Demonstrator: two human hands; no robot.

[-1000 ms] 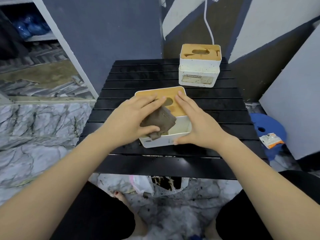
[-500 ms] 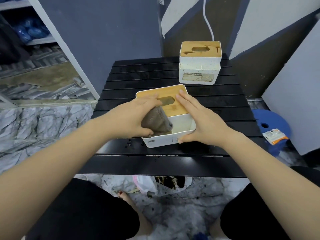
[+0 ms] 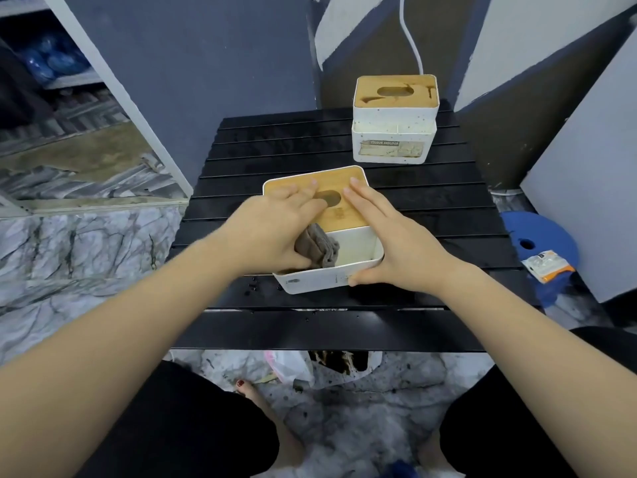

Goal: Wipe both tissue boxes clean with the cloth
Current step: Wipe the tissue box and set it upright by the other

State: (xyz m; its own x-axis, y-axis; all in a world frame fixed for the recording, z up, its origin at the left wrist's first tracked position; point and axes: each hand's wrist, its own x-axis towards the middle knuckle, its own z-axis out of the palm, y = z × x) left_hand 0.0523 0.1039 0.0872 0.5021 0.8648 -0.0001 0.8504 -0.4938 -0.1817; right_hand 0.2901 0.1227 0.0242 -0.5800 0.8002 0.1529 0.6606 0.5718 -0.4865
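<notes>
A white tissue box (image 3: 320, 279) with a wooden lid (image 3: 339, 215) lies near the front of the black slatted table (image 3: 310, 139). The lid is slid back, so the box's near part stands open. My left hand (image 3: 275, 232) holds a folded grey-brown cloth (image 3: 317, 246) pressed down inside that opening, against the left wall. My right hand (image 3: 396, 243) grips the box's right side, fingers flat on the lid and thumb on the front wall. A second white tissue box (image 3: 393, 132) with a wooden top stands upright at the back right of the table.
Small dark specks (image 3: 253, 288) lie on the table left of the near box. A blue stool (image 3: 541, 243) with an orange-white packet (image 3: 548, 265) sits on the floor to the right. A white cable (image 3: 410, 32) hangs behind the far box. Shelving stands at left.
My left hand has pushed the cloth from the lid's edge down into the open part of the box. My right hand has stayed on the box's right side.
</notes>
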